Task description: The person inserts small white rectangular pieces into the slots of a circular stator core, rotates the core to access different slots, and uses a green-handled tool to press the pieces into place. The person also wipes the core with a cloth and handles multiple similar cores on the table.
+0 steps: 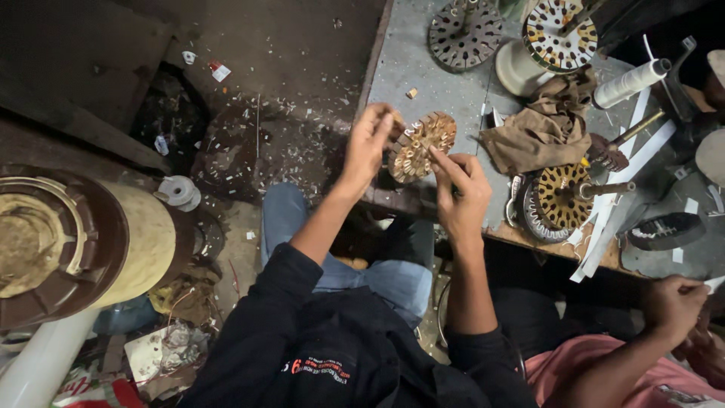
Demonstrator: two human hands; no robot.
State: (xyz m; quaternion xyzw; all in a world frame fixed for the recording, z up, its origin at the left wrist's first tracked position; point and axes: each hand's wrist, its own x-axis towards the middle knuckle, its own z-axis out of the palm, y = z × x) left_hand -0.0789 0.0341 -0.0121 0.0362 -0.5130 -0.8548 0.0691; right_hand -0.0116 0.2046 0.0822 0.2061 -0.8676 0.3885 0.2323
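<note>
Left hand [368, 143] closed on the left edge of a round slotted metal stator disc with copper-coloured windings [420, 146], fingers curled round its rim, holding it tilted above the near edge of the grey metal worktop [427, 72]. Right hand [462, 190] just below and right of that disc, index finger and thumb pinched at its lower rim; what lies between the fingertips too small to tell. Both forearms in black sleeves, rising from the lap.

Right of the right hand, a crumpled brown cloth [545, 121] on the worktop, and beside it a second wound stator on a shaft [563, 198]. Beyond the cloth, a white spool of thread [629, 83] lying on its side, and long white paper strips [619, 189] running down toward the worktop edge. Farther up, beyond both hands, a dark bare slotted disc [464, 32] and a wound disc on a cream base [559, 34].

At far right, another person's hand [674, 302], in a pink sleeve, gripping a white strip.

Left of the left hand, well apart, floor littered with white scraps [287, 121] and a large cream-and-brown round housing [83, 242].
</note>
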